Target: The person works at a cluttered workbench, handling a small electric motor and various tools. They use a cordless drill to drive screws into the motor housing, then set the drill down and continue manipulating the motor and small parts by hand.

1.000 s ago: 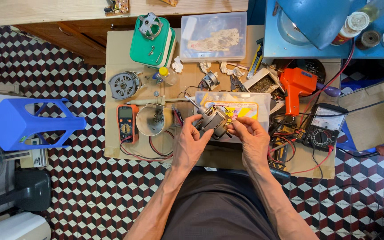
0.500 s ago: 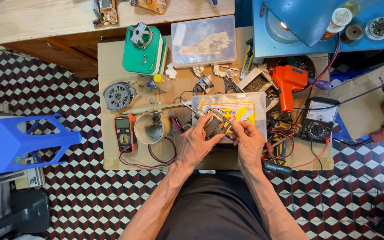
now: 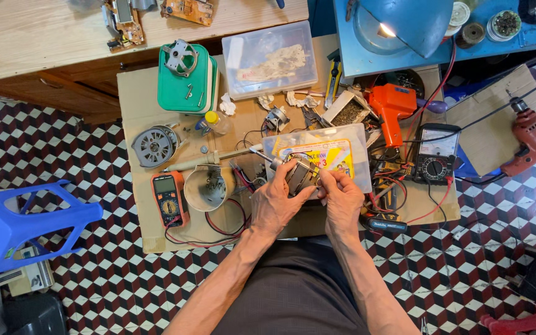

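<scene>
i see my left hand (image 3: 278,200) and right hand (image 3: 341,197) both clenched on the small grey motor (image 3: 301,175); orange multimeter (image 3: 169,198) lies well left.

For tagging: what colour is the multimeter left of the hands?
Orange and black multimeter, seen clearly in the head view.

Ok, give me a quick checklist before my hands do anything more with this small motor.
1. Left hand grips the motor: ok.
2. Right hand pinches its right side: ok.
3. Motor held above the clear box, not resting on it: cannot tell.
4. Red leads clear of both hands: ok.
5. Orange meter within reach on the cardboard: ok.
6. Motor's wiring and terminals visible: cannot tell, fingers hide them.
</scene>
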